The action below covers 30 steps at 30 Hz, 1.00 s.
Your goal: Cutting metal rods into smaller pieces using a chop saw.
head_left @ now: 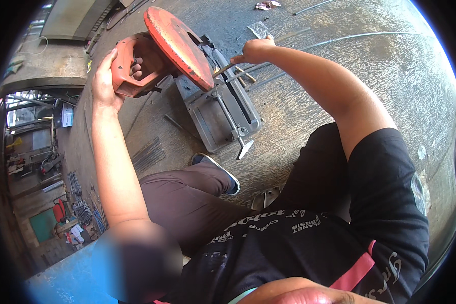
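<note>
My left hand (pixel 105 86) is wrapped round the orange handle (pixel 122 68) of a cut-off saw. The saw's round orange blade guard (pixel 177 45) has worn, chipped paint and stands tilted over its grey metal base (pixel 207 124). Just right of the guard, my right hand (pixel 257 51) is closed on a thin metal bar (pixel 223 70), whose far end reaches under the guard. The blade's contact with the bar is hidden there. A vise screw with a crank handle (pixel 245 149) sticks out at the near side of the base.
Long thin metal rods (pixel 357 36) lie on the rough concrete floor at the right. Several short dark bars (pixel 149 153) lie near my knee. My shoe (pixel 230 182) rests close to the saw base. At the left are cluttered shelves and a blue surface (pixel 68 273).
</note>
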Each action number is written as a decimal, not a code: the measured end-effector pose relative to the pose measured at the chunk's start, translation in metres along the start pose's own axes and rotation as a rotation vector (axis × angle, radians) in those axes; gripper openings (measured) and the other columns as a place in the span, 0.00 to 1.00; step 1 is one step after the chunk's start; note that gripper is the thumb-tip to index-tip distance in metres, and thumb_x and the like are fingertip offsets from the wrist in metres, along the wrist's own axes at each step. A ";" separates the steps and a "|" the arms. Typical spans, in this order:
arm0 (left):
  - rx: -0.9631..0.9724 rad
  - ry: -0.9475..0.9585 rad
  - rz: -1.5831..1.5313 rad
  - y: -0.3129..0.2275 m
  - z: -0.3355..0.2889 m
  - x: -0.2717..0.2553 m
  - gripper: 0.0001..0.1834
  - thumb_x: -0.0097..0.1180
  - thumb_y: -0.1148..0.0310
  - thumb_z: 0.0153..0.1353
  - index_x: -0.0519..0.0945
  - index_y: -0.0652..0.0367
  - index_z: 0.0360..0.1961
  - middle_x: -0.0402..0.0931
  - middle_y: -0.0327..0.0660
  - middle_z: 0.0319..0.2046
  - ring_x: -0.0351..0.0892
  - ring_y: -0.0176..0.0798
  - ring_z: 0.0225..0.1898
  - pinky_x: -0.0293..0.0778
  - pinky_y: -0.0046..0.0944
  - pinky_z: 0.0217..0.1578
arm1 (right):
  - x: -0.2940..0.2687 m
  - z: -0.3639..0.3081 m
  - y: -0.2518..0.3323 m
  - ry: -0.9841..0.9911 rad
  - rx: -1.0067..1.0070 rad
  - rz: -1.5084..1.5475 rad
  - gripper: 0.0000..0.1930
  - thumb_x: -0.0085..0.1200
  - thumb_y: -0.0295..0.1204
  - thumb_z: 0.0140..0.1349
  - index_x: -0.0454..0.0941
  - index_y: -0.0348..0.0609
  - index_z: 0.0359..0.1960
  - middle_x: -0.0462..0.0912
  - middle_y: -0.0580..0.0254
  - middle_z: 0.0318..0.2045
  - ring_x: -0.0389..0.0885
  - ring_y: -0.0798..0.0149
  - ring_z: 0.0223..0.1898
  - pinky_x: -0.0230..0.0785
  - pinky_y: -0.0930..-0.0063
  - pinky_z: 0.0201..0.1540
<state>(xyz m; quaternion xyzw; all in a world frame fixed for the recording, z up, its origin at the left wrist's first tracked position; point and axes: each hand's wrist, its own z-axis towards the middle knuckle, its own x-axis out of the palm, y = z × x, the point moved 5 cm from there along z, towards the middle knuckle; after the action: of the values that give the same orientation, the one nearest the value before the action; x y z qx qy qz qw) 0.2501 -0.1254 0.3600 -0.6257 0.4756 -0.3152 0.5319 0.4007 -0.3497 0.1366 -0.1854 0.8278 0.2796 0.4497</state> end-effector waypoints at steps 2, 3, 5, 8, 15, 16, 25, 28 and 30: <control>0.006 0.016 -0.002 -0.001 0.000 0.000 0.25 0.44 0.56 0.64 0.68 0.67 0.52 0.75 0.49 0.36 0.76 0.39 0.34 0.76 0.37 0.36 | -0.001 -0.001 0.000 -0.030 0.014 0.030 0.40 0.39 0.69 0.53 0.81 0.41 0.39 0.80 0.56 0.43 0.75 0.57 0.51 0.44 0.49 0.63; 0.000 0.018 0.013 -0.001 0.000 0.000 0.25 0.42 0.55 0.65 0.67 0.67 0.52 0.75 0.49 0.37 0.76 0.38 0.35 0.76 0.37 0.38 | -0.002 -0.002 -0.001 -0.030 0.017 0.032 0.40 0.39 0.69 0.53 0.81 0.41 0.39 0.80 0.56 0.43 0.75 0.57 0.51 0.44 0.49 0.63; -0.008 0.023 0.030 -0.001 0.001 0.001 0.25 0.41 0.54 0.66 0.67 0.66 0.53 0.75 0.49 0.37 0.76 0.38 0.36 0.75 0.36 0.39 | -0.001 -0.002 0.000 -0.005 0.010 0.052 0.40 0.39 0.69 0.53 0.80 0.41 0.40 0.80 0.56 0.43 0.75 0.57 0.52 0.44 0.49 0.63; -0.009 0.011 0.030 0.000 0.001 0.001 0.25 0.40 0.55 0.66 0.67 0.66 0.53 0.75 0.49 0.37 0.76 0.39 0.36 0.76 0.36 0.39 | -0.002 -0.003 -0.001 0.003 0.027 0.065 0.41 0.39 0.69 0.53 0.80 0.41 0.41 0.79 0.56 0.44 0.74 0.57 0.52 0.44 0.49 0.63; 0.010 0.003 -0.013 -0.001 0.002 0.001 0.24 0.45 0.56 0.64 0.68 0.66 0.51 0.75 0.49 0.35 0.76 0.39 0.32 0.77 0.37 0.35 | -0.004 -0.010 0.001 -0.023 0.017 0.091 0.41 0.38 0.69 0.53 0.79 0.41 0.43 0.79 0.56 0.46 0.73 0.57 0.53 0.45 0.48 0.63; 0.011 -0.010 -0.028 -0.001 0.002 0.000 0.24 0.45 0.56 0.63 0.68 0.66 0.50 0.75 0.49 0.35 0.76 0.39 0.32 0.77 0.36 0.35 | -0.003 -0.011 0.001 -0.009 0.004 0.089 0.41 0.38 0.69 0.53 0.79 0.41 0.43 0.79 0.55 0.46 0.73 0.56 0.54 0.46 0.48 0.63; 0.065 -0.014 -0.026 0.002 0.007 -0.003 0.19 0.46 0.58 0.61 0.70 0.64 0.44 0.76 0.46 0.27 0.77 0.37 0.23 0.77 0.36 0.26 | -0.009 -0.035 -0.031 -0.004 -0.047 -0.031 0.45 0.35 0.72 0.52 0.79 0.39 0.45 0.78 0.50 0.46 0.72 0.50 0.54 0.55 0.49 0.59; 0.083 0.006 -0.058 0.004 0.013 -0.005 0.15 0.49 0.59 0.60 0.72 0.60 0.39 0.75 0.44 0.25 0.77 0.37 0.22 0.76 0.36 0.24 | -0.030 -0.063 -0.061 -0.072 -0.081 0.230 0.40 0.37 0.67 0.56 0.82 0.37 0.30 0.80 0.48 0.30 0.78 0.55 0.37 0.67 0.66 0.44; 0.145 0.021 -0.089 0.005 0.016 -0.006 0.15 0.50 0.59 0.59 0.72 0.60 0.38 0.75 0.44 0.26 0.77 0.36 0.22 0.76 0.36 0.23 | -0.048 -0.084 -0.071 -0.048 -0.029 0.363 0.39 0.33 0.66 0.59 0.81 0.41 0.36 0.79 0.53 0.32 0.76 0.57 0.34 0.68 0.65 0.41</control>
<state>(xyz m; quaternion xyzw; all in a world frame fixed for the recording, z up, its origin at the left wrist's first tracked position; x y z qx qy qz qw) 0.2606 -0.1139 0.3518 -0.6026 0.4288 -0.3786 0.5566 0.4121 -0.4550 0.1929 -0.0328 0.8325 0.3724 0.4089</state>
